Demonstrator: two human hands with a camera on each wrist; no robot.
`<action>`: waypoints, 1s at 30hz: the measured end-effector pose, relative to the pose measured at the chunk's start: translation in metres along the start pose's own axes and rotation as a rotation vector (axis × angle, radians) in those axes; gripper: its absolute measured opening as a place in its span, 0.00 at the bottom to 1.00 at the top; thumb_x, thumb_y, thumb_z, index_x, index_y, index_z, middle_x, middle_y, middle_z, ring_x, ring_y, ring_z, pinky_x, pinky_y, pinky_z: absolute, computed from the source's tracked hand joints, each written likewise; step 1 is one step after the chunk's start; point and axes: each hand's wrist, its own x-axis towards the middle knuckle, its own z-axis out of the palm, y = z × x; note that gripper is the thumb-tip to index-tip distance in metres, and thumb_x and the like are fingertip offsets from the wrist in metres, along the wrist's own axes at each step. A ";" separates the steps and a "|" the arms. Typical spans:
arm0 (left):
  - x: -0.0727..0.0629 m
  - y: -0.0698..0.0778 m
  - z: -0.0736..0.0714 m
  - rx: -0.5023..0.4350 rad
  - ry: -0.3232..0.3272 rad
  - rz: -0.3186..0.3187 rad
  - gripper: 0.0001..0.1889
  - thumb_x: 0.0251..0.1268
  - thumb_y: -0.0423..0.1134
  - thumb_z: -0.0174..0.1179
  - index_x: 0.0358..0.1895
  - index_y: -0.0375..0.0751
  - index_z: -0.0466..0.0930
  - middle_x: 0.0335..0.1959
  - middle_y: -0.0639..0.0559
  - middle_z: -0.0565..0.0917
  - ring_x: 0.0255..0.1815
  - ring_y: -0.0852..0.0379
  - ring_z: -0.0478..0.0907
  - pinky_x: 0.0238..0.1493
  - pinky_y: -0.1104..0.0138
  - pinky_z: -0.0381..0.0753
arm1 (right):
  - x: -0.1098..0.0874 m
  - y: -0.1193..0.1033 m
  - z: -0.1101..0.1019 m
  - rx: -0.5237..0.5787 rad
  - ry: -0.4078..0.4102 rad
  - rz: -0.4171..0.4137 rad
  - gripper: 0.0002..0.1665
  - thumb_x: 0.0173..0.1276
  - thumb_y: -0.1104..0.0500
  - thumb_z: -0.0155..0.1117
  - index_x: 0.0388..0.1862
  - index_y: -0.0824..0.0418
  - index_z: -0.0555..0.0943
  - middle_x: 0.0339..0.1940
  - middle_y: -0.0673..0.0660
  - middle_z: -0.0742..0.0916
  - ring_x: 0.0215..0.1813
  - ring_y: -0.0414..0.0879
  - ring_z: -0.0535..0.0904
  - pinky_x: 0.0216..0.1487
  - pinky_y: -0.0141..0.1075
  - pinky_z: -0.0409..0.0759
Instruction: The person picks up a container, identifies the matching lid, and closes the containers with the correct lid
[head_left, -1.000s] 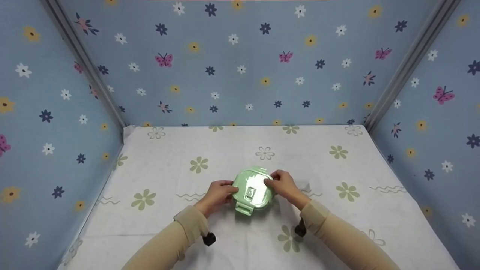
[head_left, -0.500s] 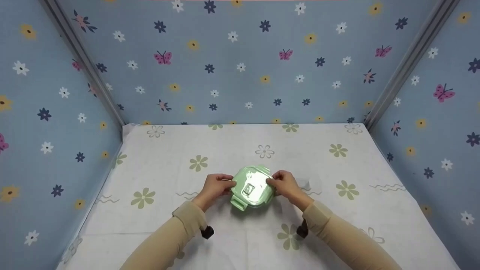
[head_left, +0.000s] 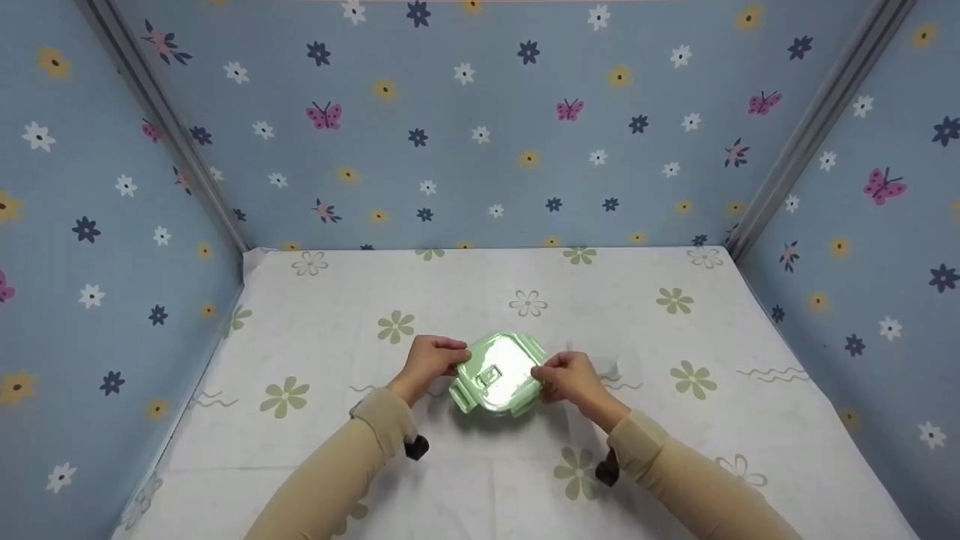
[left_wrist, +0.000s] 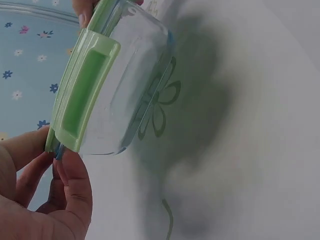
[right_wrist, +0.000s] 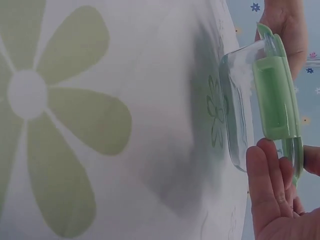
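Between both hands is a glass food container (head_left: 501,375) with a green snap-on lid, held above the cloth. Its clear glass body (left_wrist: 132,80) shows below the lid in the left wrist view, and a green side clip (right_wrist: 275,97) lies folded down in the right wrist view. My left hand (head_left: 433,364) pinches the lid's left corner, thumb on top and fingers beneath the rim. At the right corner my right hand (head_left: 571,379) grips the rim, its thumb over the lid and fingers under it. Nothing else is held.
A white cloth (head_left: 315,330) with green flowers covers the table. Blue patterned walls (head_left: 480,135) stand behind and at both sides, with grey posts (head_left: 810,135) at the corners. A small pale translucent patch (head_left: 606,368) lies right of the right hand.
The container has turned clockwise in the hands, its near clip swinging to the left. My left hand has moved slightly away from me, and the right hand slightly nearer.
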 end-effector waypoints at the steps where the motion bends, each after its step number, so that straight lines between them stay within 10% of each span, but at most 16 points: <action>1: 0.001 0.000 0.000 0.005 -0.002 0.002 0.14 0.69 0.33 0.72 0.54 0.30 0.90 0.46 0.41 0.92 0.37 0.59 0.89 0.43 0.68 0.90 | -0.001 0.001 0.001 -0.003 0.000 0.003 0.10 0.72 0.60 0.74 0.37 0.65 0.83 0.29 0.57 0.88 0.28 0.47 0.87 0.34 0.40 0.92; 30: 0.019 -0.006 0.001 0.070 -0.083 -0.015 0.13 0.69 0.33 0.71 0.53 0.30 0.89 0.42 0.48 0.91 0.37 0.60 0.85 0.40 0.69 0.86 | -0.009 0.015 0.009 -0.127 0.029 -0.028 0.13 0.75 0.57 0.73 0.32 0.63 0.83 0.23 0.55 0.86 0.24 0.44 0.86 0.29 0.37 0.89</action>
